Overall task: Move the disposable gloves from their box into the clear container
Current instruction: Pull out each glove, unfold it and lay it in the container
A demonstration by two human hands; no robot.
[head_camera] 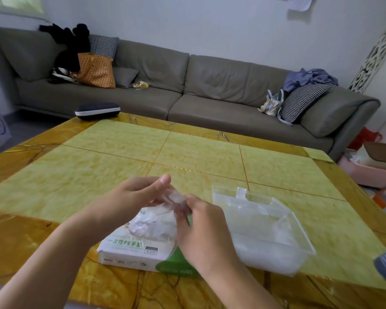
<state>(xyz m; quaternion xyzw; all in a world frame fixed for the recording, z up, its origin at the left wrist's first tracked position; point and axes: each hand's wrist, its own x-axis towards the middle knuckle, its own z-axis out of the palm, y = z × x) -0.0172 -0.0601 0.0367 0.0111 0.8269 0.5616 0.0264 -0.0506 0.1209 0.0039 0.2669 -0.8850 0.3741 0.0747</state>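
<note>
Both hands are working over the glove box (129,253), which is lying flat on the near part of the table (198,152), its long side running left to right across the person's front. The right hand (201,228) is reaching in from the near side, its fingers curled and pinching a wad of thin clear gloves (158,219) at its upper right edge. The left hand (134,195) is coming in from the left, fingers and thumb curled round the top of the same wad, the thumb tip standing up just above it. The wad is bulging up out of the opening in the box top, part lifted and part resting on the box; how much of it is free of the opening is hard to tell through the film.

Just to the right of the box, the clear container (274,233) is sitting with its long axis running away from the person and slightly rightward. Its lid is tipped back at the far end, and a pale layer that looks like gloves is already lying inside. So the drop point is lying to the right of the grip, near it, and the right hand is the nearer one; a short carry rightward looks like what the next move is calling for.

Beyond the table, a grey sofa (210,85) is running along the wall.
</note>
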